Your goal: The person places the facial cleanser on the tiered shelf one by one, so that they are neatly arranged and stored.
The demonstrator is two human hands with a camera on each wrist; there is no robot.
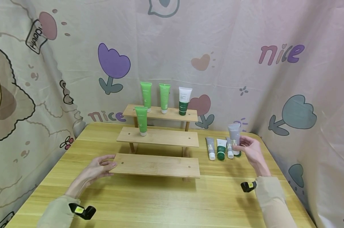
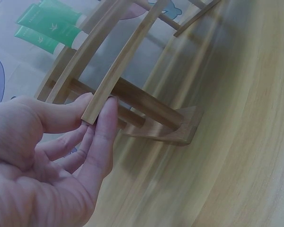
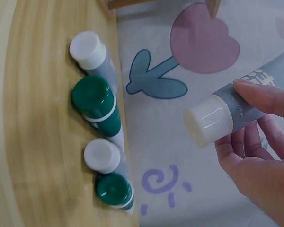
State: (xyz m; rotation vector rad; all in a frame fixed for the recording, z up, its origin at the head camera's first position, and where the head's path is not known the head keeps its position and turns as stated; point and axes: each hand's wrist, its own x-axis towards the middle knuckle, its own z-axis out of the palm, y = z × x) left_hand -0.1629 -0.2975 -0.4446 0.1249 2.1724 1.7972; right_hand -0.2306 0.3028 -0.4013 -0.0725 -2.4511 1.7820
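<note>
My left hand (image 1: 99,167) pinches the left end of the lowest shelf board (image 1: 157,165) of a three-step wooden rack; the left wrist view shows thumb and fingers on either face of the board (image 2: 114,75). In my right hand (image 1: 252,152) a grey squeeze tube (image 1: 234,134) with a white cap (image 3: 209,120) is held between thumb and fingers, raised over the other tubes. Below it on the table lie a grey tube (image 1: 210,148), a white-and-green tube (image 1: 221,148), another grey tube (image 1: 229,150) and a mostly hidden green-capped tube (image 3: 114,190).
On the top shelf (image 1: 163,114) stand two green tubes (image 1: 146,96) and a white tube with a green lower part (image 1: 184,100). One green tube (image 1: 142,121) stands left on the middle shelf (image 1: 166,137). A printed curtain (image 1: 229,38) hangs behind the wooden table (image 1: 160,205).
</note>
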